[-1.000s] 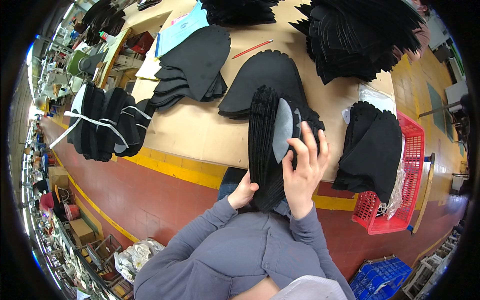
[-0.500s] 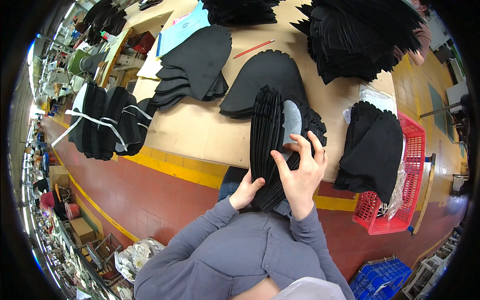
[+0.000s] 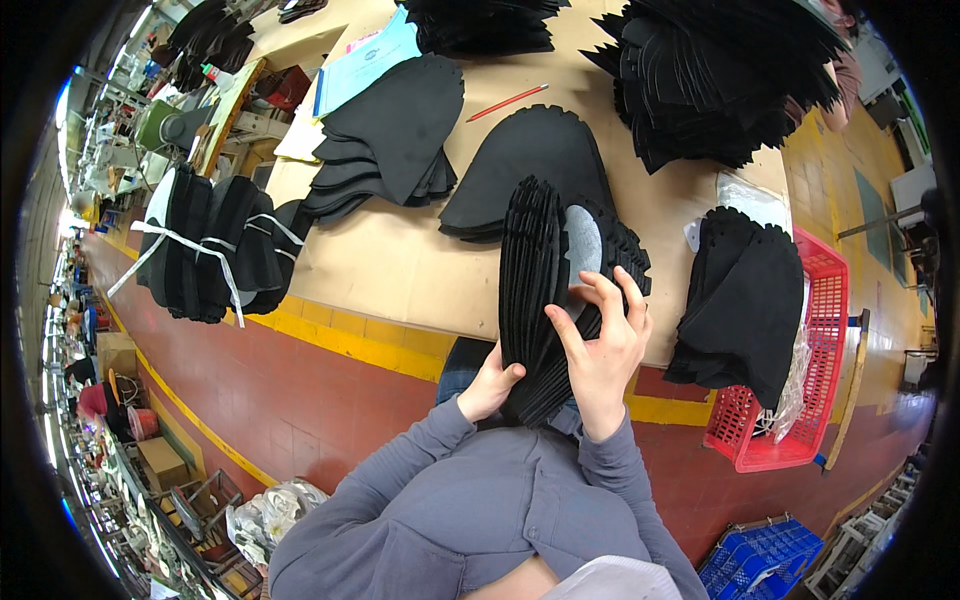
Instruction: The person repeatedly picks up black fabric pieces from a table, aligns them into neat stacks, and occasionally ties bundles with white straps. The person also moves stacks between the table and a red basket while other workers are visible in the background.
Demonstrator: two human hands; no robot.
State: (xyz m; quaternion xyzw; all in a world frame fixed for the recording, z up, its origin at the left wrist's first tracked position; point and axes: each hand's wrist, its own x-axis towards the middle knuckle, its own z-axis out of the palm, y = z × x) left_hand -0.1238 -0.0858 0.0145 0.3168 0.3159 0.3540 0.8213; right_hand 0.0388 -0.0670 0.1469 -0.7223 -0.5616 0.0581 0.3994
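Observation:
A thick stack of black cut fabric pieces (image 3: 528,285) stands on edge against the table's near edge, its layers fanned apart. A grey rounded face (image 3: 583,240) shows between its layers. My left hand (image 3: 490,384) is closed round the lower left of the stack, its thumb pressed on the layers. My right hand (image 3: 606,352) is at the right side of the stack. Its thumb and curved fingers are on the layers near the grey face, other fingertips a little apart. Behind the stack lies a flat pile of black rounded pieces (image 3: 535,160) with notched edges.
More black piles lie at the left (image 3: 395,130) and far right (image 3: 710,80). A tied black bundle (image 3: 215,245) sits at the left edge, and a red pencil (image 3: 508,102) lies behind. Another black pile (image 3: 745,310) overhangs a red basket (image 3: 835,290); a blue crate (image 3: 762,560) stands on the floor.
Both hands keep nearly the same place on the stack. The right fingers have shifted only very slightly, and the view has moved a little.

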